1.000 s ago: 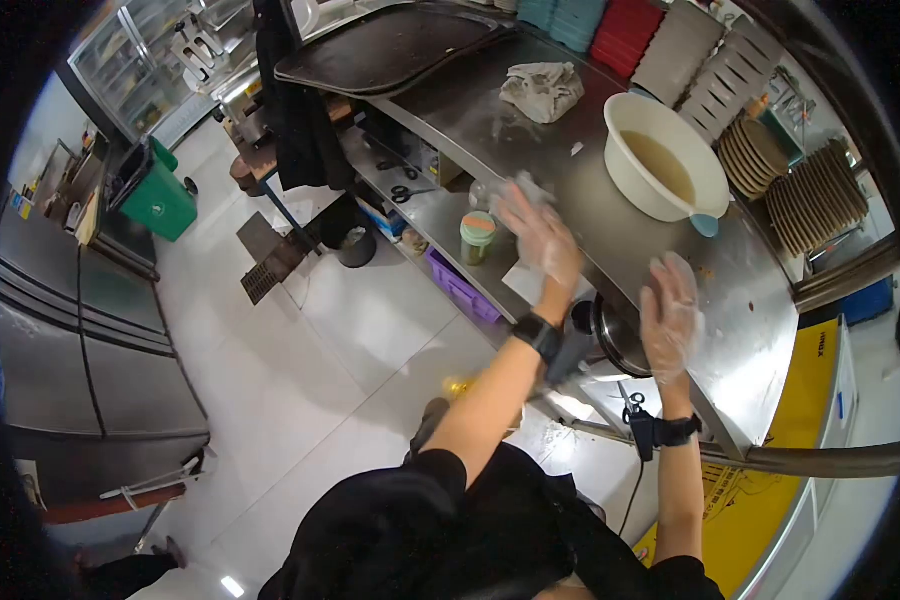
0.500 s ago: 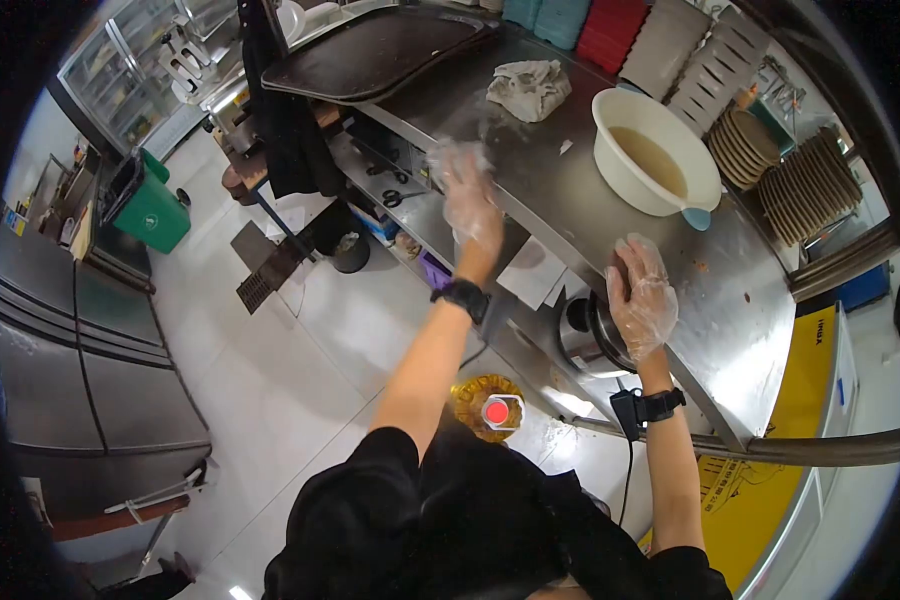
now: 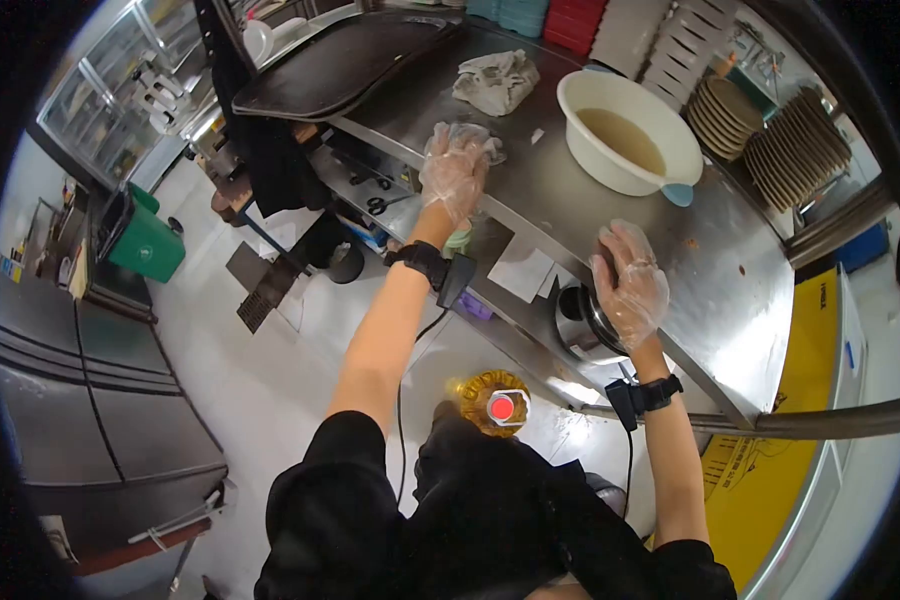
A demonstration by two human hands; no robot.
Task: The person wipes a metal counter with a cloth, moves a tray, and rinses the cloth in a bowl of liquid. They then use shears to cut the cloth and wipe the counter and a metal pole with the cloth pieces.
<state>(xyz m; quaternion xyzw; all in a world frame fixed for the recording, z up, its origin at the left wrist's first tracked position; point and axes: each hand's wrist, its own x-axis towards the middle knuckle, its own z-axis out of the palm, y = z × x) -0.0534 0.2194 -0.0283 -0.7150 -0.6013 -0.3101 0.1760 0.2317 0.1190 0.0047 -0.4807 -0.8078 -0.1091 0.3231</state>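
My left hand (image 3: 453,172), in a clear plastic glove, is over the front edge of the steel table (image 3: 550,215), fingers extended and the loose glove crumpled around the fingertips. I cannot make out anything held in it. My right hand (image 3: 632,285), gloved too, lies at the table's edge with its fingers apart and nothing in them. Beyond it stands a cream plastic basin (image 3: 580,125) of cloudy liquid, with a light-blue piece (image 3: 678,194) at its rim. Behind my left hand lies a crumpled whitish cloth (image 3: 496,82).
A dark tray (image 3: 345,65) rests at the table's far left. Brown plates (image 3: 795,150) stand stacked at right. Scissors (image 3: 385,204) and a round metal pot (image 3: 582,325) sit below the tabletop. On the floor are an oil jug (image 3: 492,400) and a green bin (image 3: 148,240).
My left hand has come lower in view, and its fingers show more sharply. My right hand stays at the table edge, shifted slightly. The view has moved, so the basin and cloth appear further left.
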